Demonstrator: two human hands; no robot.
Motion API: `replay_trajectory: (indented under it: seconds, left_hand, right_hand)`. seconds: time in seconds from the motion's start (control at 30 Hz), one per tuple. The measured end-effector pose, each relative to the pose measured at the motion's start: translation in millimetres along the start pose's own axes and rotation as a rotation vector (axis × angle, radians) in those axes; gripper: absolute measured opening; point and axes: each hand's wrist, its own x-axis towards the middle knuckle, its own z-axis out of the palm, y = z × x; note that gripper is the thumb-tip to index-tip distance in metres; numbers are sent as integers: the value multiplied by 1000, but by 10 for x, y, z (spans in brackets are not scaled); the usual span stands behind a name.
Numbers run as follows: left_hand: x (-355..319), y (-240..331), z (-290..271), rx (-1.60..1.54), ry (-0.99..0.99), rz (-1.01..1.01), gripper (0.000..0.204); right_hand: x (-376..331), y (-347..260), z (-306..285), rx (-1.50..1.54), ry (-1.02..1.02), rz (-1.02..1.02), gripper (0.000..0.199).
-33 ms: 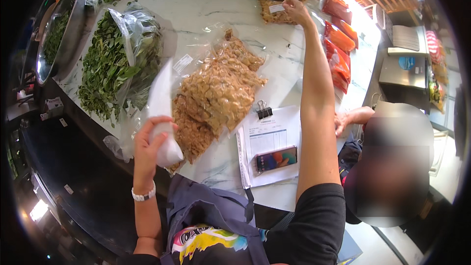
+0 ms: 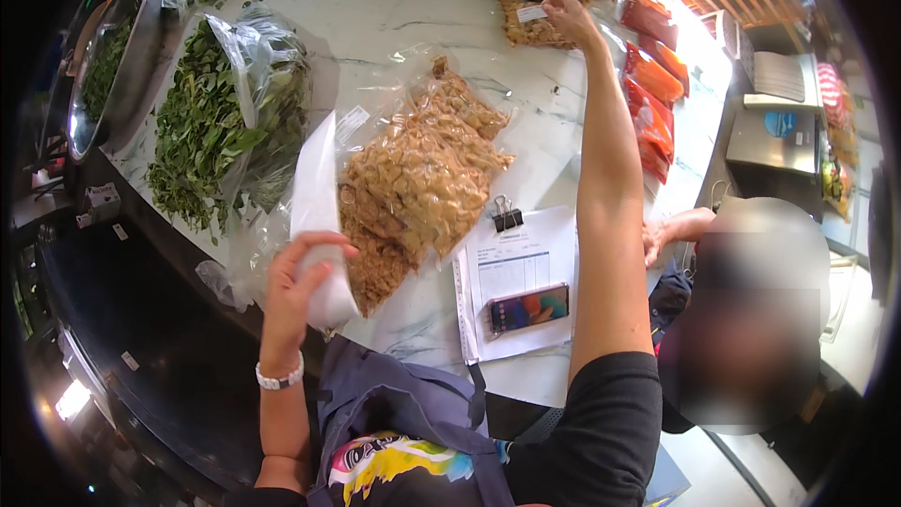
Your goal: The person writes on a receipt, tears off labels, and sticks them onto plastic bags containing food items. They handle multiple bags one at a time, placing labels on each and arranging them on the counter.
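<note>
Metal bowl (image 2: 113, 66): it sat at the far left edge of the marble counter (image 2: 394, 19), with green leaves inside.
Pile of green leaves (image 2: 192, 127): it lay on the counter just beside the bowl, and a clear plastic bag (image 2: 272, 94) with more leaves was on its right side.
Left hand (image 2: 300, 277): it was lifted up over the near edge of the counter. Its fingers were curled around a white packet (image 2: 319, 216) and gripped it at the bottom. There was a white bead bracelet (image 2: 280, 377) on the wrist.
White packet: it stood almost upright in the left hand, just in front of the big bag of tan snacks (image 2: 418, 183).
Big bag of tan snacks: it lay flat in the middle of the counter, between the leaves and the paper.
Clipboard paper (image 2: 516, 272): it lay near the front edge with a black clip (image 2: 508, 216) at the top and a phone (image 2: 528, 307) on it.
Right hand (image 2: 568, 19): it was stretched far across the counter. Its fingers pinched a small white label (image 2: 531, 12) on a small snack bag (image 2: 535, 28).
Orange packets (image 2: 652, 84): they lay in a row to the right of that arm.
Other person (image 2: 751, 319): they sat at the right, with a hand (image 2: 657, 235) by the counter edge.
</note>
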Motion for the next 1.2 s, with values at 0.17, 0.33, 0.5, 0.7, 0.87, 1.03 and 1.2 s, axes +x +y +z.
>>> replay_trajectory:
  seconds: [0.17,0.33,0.5,0.7,0.87,1.03,1.2]
  left_hand:
    - [357,127,721,-16,-305,31,33]
    - [1217,56,1277,107,-253,172,37]
    - [2315,266,1567,575,-79,374,42]
    - [3318,114,1390,825,-162,145,21]
    - [3419,-38,1405,647,-142,67,25]
    - [3603,-197,1425,593,-158,143,29]
    - [3688,28,1610,621,-270,-5,47]
  right_hand:
    - [214,145,42,89,-148,73,22]
    - [45,35,-36,57,-161,138,25]
    - [-514,26,77,78,10,208,29]
    - [-1181,-354,373,194,232,378,30]
    - [-1479,-473,421,107,360,566,28]
    - [-1013,-381,158,26,403,259,31]
    - [-285,115,-18,260,102,398,27]
